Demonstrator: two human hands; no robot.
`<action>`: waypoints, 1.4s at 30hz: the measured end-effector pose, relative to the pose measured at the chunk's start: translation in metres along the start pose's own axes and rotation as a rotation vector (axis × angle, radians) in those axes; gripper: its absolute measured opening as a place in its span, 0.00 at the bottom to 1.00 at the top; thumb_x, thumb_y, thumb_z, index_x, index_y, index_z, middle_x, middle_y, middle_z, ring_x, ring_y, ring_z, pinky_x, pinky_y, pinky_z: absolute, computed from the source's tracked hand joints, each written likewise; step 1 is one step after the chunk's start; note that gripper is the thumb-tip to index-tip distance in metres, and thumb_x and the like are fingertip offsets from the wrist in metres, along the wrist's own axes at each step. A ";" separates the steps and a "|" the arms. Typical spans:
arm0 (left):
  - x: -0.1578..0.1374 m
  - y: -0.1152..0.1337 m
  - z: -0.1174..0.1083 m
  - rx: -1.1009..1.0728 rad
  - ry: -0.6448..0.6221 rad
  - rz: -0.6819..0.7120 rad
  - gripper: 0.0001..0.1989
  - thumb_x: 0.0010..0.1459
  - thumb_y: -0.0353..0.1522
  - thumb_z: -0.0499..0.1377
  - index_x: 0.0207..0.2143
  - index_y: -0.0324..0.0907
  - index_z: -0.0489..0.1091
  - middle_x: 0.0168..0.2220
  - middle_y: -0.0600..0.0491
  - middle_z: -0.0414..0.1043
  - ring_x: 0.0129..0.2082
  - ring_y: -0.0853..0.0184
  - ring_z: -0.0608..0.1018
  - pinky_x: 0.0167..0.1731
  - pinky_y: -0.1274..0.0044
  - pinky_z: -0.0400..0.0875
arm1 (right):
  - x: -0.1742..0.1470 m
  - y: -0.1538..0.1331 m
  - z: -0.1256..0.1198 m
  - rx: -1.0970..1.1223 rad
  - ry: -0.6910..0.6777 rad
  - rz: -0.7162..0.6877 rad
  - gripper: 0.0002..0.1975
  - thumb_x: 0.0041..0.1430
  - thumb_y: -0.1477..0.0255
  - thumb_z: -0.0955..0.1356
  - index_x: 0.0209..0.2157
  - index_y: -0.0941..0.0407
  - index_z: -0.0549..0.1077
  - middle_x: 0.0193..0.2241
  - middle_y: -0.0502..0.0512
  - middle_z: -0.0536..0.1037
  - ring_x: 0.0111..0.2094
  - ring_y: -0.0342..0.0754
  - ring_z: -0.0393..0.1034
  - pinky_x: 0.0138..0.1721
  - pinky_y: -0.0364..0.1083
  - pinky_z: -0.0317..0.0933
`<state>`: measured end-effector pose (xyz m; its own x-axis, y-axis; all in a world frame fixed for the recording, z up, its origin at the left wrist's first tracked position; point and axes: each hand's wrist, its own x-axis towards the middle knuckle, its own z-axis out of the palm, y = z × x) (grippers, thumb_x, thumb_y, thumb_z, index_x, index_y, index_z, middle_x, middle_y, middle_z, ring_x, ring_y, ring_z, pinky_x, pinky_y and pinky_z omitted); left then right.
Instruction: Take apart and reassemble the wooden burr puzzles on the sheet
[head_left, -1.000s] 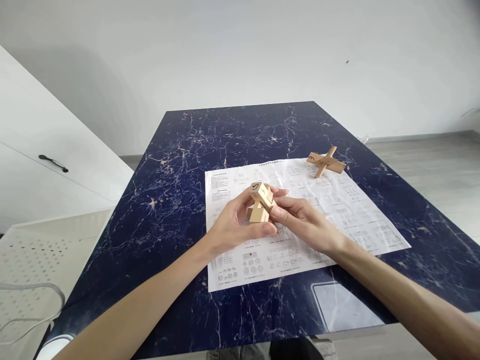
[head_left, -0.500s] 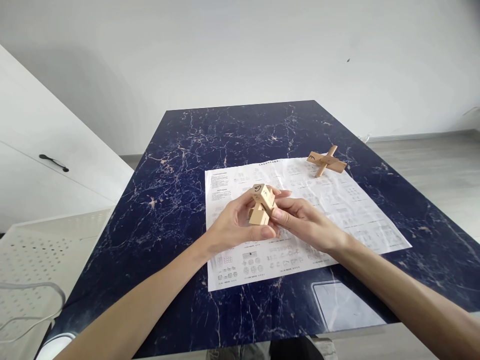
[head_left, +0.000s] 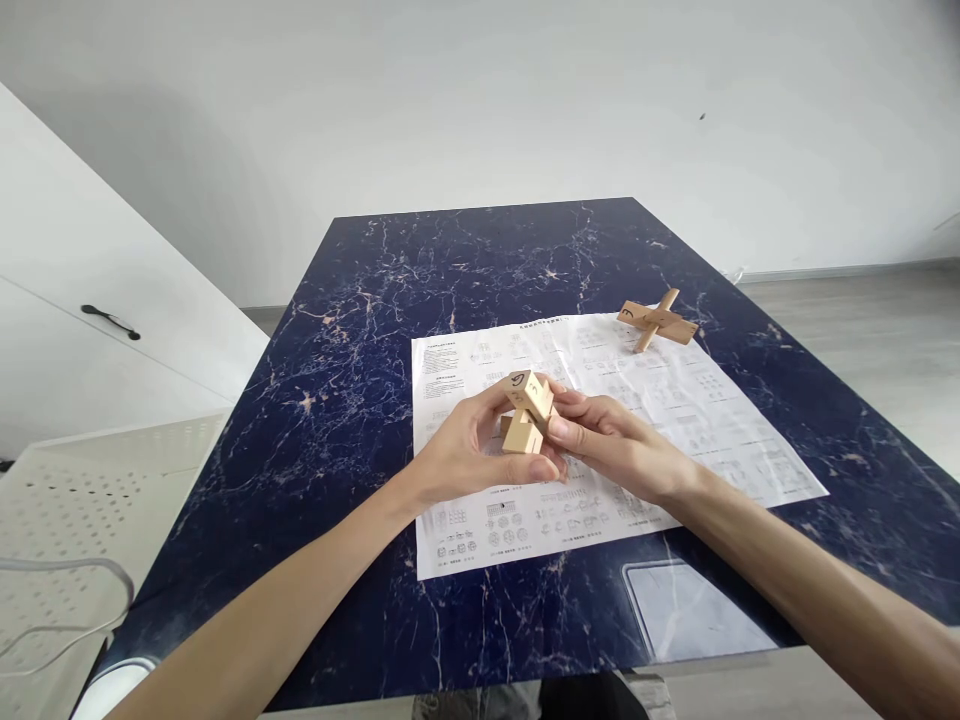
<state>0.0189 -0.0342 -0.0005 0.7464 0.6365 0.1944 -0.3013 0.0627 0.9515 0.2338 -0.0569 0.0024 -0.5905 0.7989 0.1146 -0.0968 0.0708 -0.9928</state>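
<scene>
Over printed sheet (head_left: 720,450) on tbl (head_left: 435,270), L hand (head_left: 466,452) & R hand (head_left: 626,450) clamped on wood blocks (head_left: 532,397).

Left fingers (head_left: 529,468) beside right fingers (head_left: 576,436), both curled

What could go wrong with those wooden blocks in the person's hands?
The wooden blocks sit crossed between the left hand and right hand; if a grip loosened, a piece might slip and drop onto the printed sheet below. The wooden cross stands partly on the sheet's far corner, so a forearm brushing the paper might shift it.
</scene>
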 end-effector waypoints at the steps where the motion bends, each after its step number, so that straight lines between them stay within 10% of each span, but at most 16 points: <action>1: 0.000 0.000 0.000 0.004 0.006 -0.001 0.29 0.57 0.38 0.75 0.59 0.50 0.72 0.64 0.44 0.72 0.40 0.61 0.86 0.48 0.61 0.82 | 0.000 -0.001 0.000 -0.016 0.007 -0.003 0.23 0.75 0.58 0.67 0.27 0.55 0.77 0.36 0.55 0.77 0.41 0.50 0.70 0.51 0.53 0.64; 12: -0.001 -0.001 -0.001 0.128 0.091 -0.002 0.33 0.53 0.41 0.77 0.59 0.49 0.73 0.60 0.44 0.75 0.56 0.50 0.80 0.57 0.59 0.75 | 0.000 0.003 0.001 0.003 0.030 0.020 0.23 0.73 0.56 0.69 0.27 0.55 0.77 0.35 0.56 0.77 0.43 0.52 0.72 0.50 0.53 0.66; 31: 0.003 0.004 0.005 -0.025 0.018 -0.014 0.32 0.57 0.42 0.75 0.61 0.48 0.71 0.50 0.45 0.81 0.40 0.55 0.87 0.51 0.58 0.80 | 0.000 0.002 0.000 0.110 -0.019 0.061 0.23 0.77 0.56 0.66 0.29 0.55 0.74 0.26 0.51 0.73 0.28 0.44 0.65 0.35 0.47 0.63; 37: 0.003 0.002 -0.001 0.003 0.217 0.077 0.32 0.57 0.48 0.73 0.61 0.50 0.72 0.68 0.44 0.69 0.67 0.47 0.72 0.66 0.54 0.67 | 0.000 -0.002 0.006 -0.136 0.379 0.022 0.27 0.76 0.49 0.61 0.31 0.54 0.71 0.21 0.47 0.66 0.21 0.43 0.57 0.24 0.47 0.54; 42: 0.000 -0.002 -0.008 0.034 0.335 0.080 0.31 0.61 0.48 0.71 0.62 0.53 0.70 0.72 0.48 0.64 0.68 0.49 0.70 0.67 0.56 0.65 | 0.003 -0.001 0.006 -0.663 0.576 -0.071 0.14 0.71 0.57 0.69 0.37 0.53 0.74 0.35 0.54 0.77 0.33 0.49 0.70 0.35 0.50 0.64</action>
<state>0.0147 -0.0275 -0.0040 0.4837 0.8555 0.1848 -0.3270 -0.0192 0.9448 0.2274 -0.0583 0.0036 -0.0875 0.9438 0.3188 0.4726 0.3210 -0.8207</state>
